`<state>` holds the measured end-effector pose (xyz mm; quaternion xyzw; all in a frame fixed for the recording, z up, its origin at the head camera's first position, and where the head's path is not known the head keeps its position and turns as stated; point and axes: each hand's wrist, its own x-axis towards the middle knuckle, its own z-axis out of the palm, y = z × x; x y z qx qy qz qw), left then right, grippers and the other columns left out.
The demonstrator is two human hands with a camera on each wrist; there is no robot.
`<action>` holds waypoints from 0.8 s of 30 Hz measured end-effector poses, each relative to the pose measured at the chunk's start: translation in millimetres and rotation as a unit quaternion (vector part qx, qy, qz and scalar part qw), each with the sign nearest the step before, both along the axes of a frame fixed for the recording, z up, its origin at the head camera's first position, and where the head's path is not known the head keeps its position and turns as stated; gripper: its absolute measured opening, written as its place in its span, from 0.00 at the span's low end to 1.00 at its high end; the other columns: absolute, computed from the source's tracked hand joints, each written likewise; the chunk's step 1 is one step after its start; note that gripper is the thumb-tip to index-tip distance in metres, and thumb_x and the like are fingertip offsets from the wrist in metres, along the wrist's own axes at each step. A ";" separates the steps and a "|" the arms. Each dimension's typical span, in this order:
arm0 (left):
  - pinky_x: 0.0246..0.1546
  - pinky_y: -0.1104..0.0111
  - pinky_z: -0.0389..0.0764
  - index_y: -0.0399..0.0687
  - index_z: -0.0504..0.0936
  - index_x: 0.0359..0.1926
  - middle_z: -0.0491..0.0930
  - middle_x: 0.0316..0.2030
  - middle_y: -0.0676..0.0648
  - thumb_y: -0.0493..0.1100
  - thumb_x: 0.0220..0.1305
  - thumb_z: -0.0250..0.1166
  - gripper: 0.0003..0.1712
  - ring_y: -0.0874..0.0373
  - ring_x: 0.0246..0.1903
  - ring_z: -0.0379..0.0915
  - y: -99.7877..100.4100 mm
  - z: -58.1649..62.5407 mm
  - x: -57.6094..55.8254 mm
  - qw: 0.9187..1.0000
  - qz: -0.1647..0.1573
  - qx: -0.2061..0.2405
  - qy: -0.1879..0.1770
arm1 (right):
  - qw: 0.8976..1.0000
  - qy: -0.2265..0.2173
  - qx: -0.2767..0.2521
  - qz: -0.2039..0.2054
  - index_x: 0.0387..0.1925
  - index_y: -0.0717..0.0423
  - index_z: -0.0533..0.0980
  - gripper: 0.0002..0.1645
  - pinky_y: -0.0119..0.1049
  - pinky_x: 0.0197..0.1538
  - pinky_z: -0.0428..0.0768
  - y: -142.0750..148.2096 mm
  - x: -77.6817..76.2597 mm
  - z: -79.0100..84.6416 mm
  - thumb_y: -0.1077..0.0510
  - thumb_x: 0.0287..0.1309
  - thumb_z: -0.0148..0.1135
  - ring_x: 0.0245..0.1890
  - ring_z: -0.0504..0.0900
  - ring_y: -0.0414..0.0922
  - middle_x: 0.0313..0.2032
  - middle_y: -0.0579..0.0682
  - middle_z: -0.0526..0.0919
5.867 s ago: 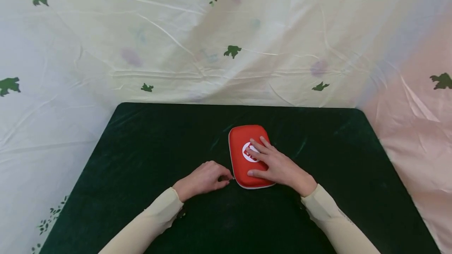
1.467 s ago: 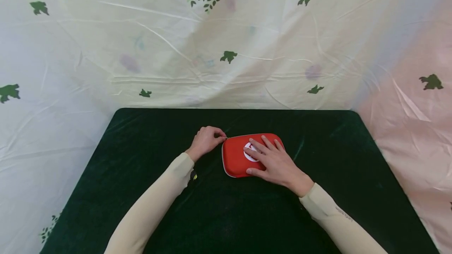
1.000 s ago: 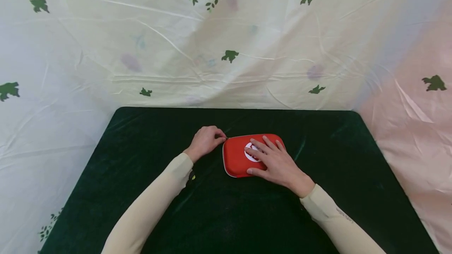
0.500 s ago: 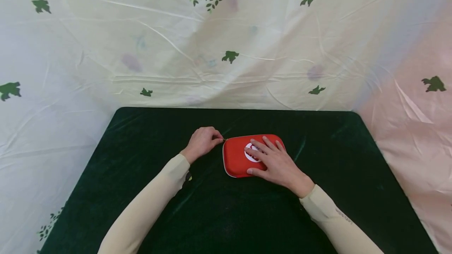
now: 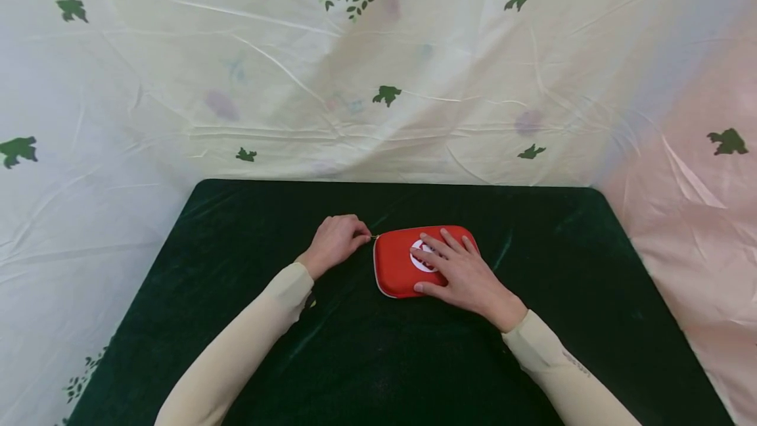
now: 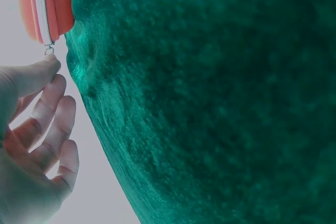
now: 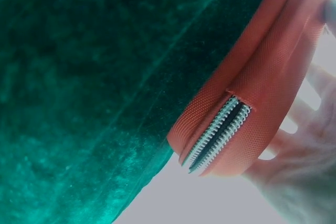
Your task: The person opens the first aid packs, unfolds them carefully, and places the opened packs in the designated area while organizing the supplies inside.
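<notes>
A red zip-up case point(image 5: 391, 269) with a round white emblem point(image 5: 421, 256) lies flat on the table, long side running left to right. My left hand point(image 5: 334, 243) is at its far left corner. Thumb and forefinger pinch the zipper pull point(image 6: 49, 51), while the other fingers curl loosely. My right hand point(image 5: 467, 281) rests spread over the right part of the lid, partly covering the emblem. In the right wrist view, the zipper teeth point(image 7: 223, 135) are parted near the end of the track. In the left wrist view, the teeth beside the slider look joined.
The table point(image 5: 378, 360) is covered in dark green velvet-like cloth. Pale hanging fabric point(image 5: 296, 71) with green leaf and bird shapes stands behind it and along both sides. Cream sleeves cover both forearms.
Since the oldest frame, the case has turned from lengthwise to sideways, and my left hand has moved farther away with its corner. Lately that hand has drawn slightly left; the right hand stays put.
</notes>
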<state>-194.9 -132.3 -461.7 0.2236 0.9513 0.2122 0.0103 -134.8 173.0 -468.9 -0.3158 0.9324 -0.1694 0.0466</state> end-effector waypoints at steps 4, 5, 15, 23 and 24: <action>0.37 0.66 0.78 0.49 0.90 0.45 0.82 0.35 0.51 0.43 0.68 0.71 0.08 0.60 0.29 0.73 -1.3 -0.1 1.7 1.000 0.002 0.001 -0.003 | 1.000 0.001 0.001 -0.002 0.78 0.35 0.64 0.44 0.71 0.75 0.45 -0.2 -0.3 -1.1 0.26 0.66 0.58 0.81 0.47 0.59 0.81 0.46 0.55; 0.36 0.66 0.77 0.49 0.90 0.45 0.82 0.34 0.51 0.43 0.68 0.71 0.07 0.60 0.28 0.73 -1.5 -0.5 1.9 1.000 0.003 0.001 -0.002 | 1.000 0.001 0.001 -0.001 0.78 0.35 0.64 0.44 0.71 0.75 0.45 -0.4 -0.3 -1.3 0.27 0.66 0.58 0.81 0.46 0.59 0.81 0.46 0.55; 0.35 0.66 0.77 0.48 0.90 0.44 0.81 0.34 0.52 0.43 0.68 0.71 0.07 0.60 0.28 0.73 -3.7 1.0 5.8 1.000 0.001 0.002 -0.004 | 1.000 0.002 0.003 0.000 0.79 0.35 0.63 0.44 0.71 0.75 0.46 -0.7 -0.1 -0.2 0.28 0.66 0.59 0.81 0.47 0.60 0.81 0.46 0.55; 0.36 0.66 0.78 0.48 0.90 0.45 0.82 0.34 0.51 0.43 0.68 0.71 0.07 0.61 0.28 0.73 -4.8 0.9 9.7 1.000 -0.001 0.000 -0.002 | 1.000 0.006 0.004 0.002 0.78 0.35 0.63 0.44 0.71 0.74 0.46 -0.6 0.1 -1.4 0.27 0.67 0.58 0.81 0.47 0.60 0.80 0.46 0.55; 0.37 0.66 0.78 0.48 0.90 0.45 0.82 0.35 0.51 0.43 0.68 0.71 0.07 0.61 0.28 0.73 -4.8 1.1 10.3 1.000 -0.001 0.000 -0.003 | 1.000 0.005 0.003 0.003 0.78 0.35 0.63 0.44 0.71 0.74 0.46 -0.5 0.1 -1.5 0.27 0.67 0.58 0.81 0.47 0.60 0.80 0.47 0.56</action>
